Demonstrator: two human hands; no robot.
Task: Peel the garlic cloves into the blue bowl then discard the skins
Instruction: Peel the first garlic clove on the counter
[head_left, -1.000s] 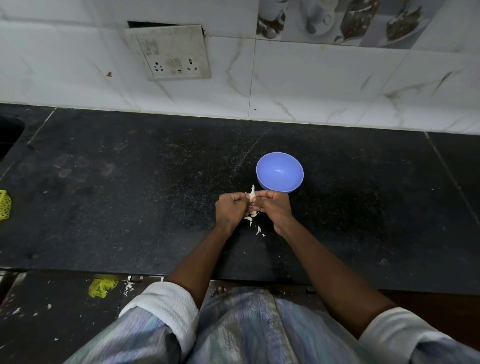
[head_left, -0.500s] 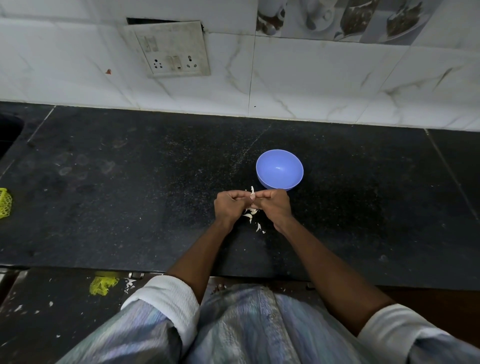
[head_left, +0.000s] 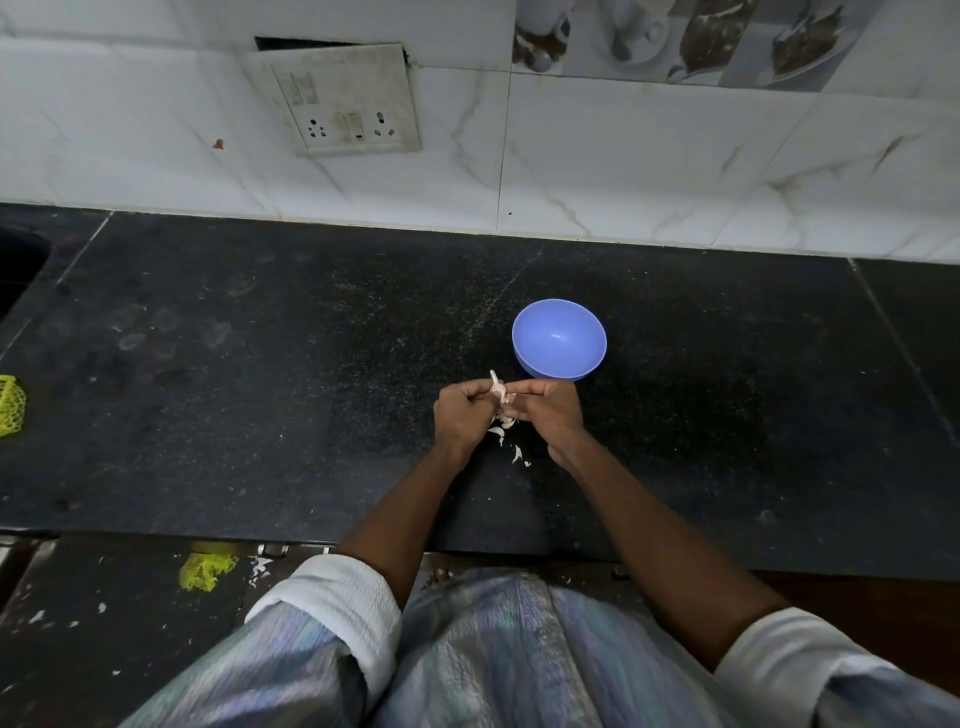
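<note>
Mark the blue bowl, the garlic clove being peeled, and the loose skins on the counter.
blue bowl (head_left: 559, 332): head view, inner wall.
garlic clove (head_left: 497, 387): head view, exposed top between both hands.
loose skins (head_left: 516, 454): head view, a white flake on the counter below the hands.

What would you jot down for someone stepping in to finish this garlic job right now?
Left hand and right hand: both pinch one garlic clove between them, its skin partly lifted, just in front of the blue bowl.
Blue bowl: on the black counter, nothing visible inside.
Skins: a few loose bits on the counter under and near the hands.
Done: some peeling.
Left: finish this clove, drop it in the bowl, then discard the skins.
</note>
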